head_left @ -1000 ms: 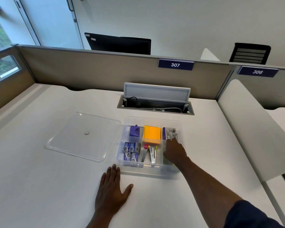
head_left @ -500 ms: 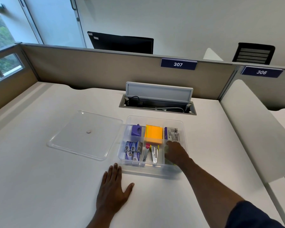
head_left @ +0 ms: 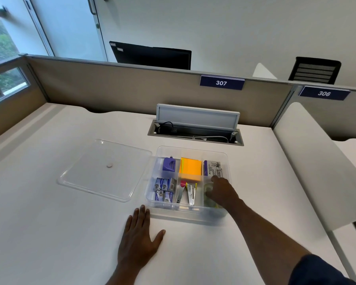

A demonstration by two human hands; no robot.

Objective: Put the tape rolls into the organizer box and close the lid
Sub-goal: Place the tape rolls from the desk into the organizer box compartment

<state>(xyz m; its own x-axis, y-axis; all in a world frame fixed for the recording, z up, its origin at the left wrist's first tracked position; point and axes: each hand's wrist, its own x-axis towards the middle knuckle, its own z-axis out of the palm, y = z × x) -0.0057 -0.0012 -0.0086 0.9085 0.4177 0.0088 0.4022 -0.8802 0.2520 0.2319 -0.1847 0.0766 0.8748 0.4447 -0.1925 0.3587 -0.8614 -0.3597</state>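
The clear organizer box (head_left: 190, 148) stands open on the white desk, split into compartments. My right hand (head_left: 222, 192) reaches down into its near right compartment, fingers curled on a clear tape roll (head_left: 209, 186). Another clear roll (head_left: 211, 202) lies just below it in the same compartment, partly hidden by my wrist. The clear lid (head_left: 103, 171) lies flat on the desk, touching the box's left side. My left hand (head_left: 139, 241) rests flat on the desk, fingers apart, just in front of the box's near left corner.
Other compartments hold a purple sharpener (head_left: 169, 164), orange sticky notes (head_left: 190, 168), small staple boxes (head_left: 164, 189), staplers (head_left: 188, 194) and a labelled pack (head_left: 214, 168). An open cable hatch (head_left: 195, 136) sits behind the box. A white divider (head_left: 317, 161) stands to the right.
My right hand has drawn back from the far end of the right compartment toward its near end, uncovering the labelled pack. My left hand has stayed flat on the desk.
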